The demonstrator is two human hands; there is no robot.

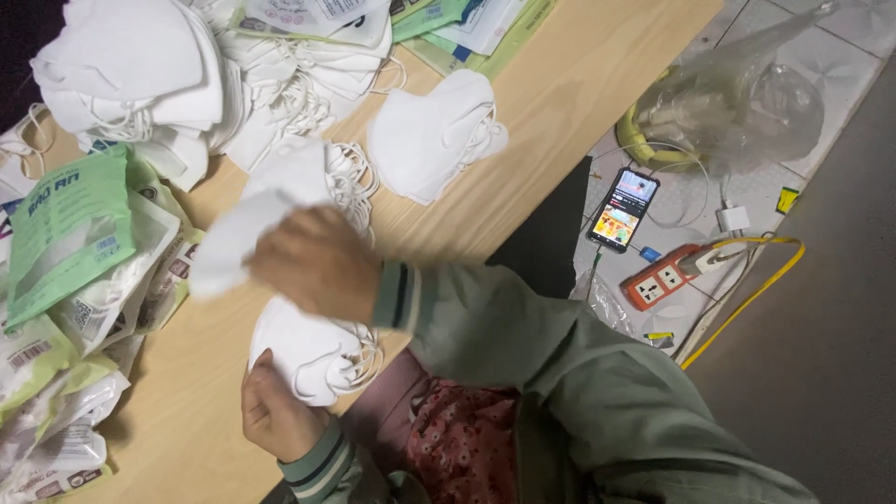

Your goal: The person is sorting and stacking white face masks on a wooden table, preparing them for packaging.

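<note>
My right hand [313,261] is over the wooden table [560,84], closed on a single white face mask [233,238] that is blurred by motion. Just below it, my left hand [275,411] grips a small stack of white masks [313,355] with ear loops at the table's near edge. Another small stack of masks [429,135] lies on the table beyond my right hand. A big heap of loose white masks [187,75] covers the far left of the table.
Green-and-white mask packets [75,252] are piled along the table's left side, with more packets [467,23] at the top. On the tiled floor to the right lie a lit phone [623,210], an orange power strip [661,277], a yellow cable [747,294] and a clear plastic bag [737,103].
</note>
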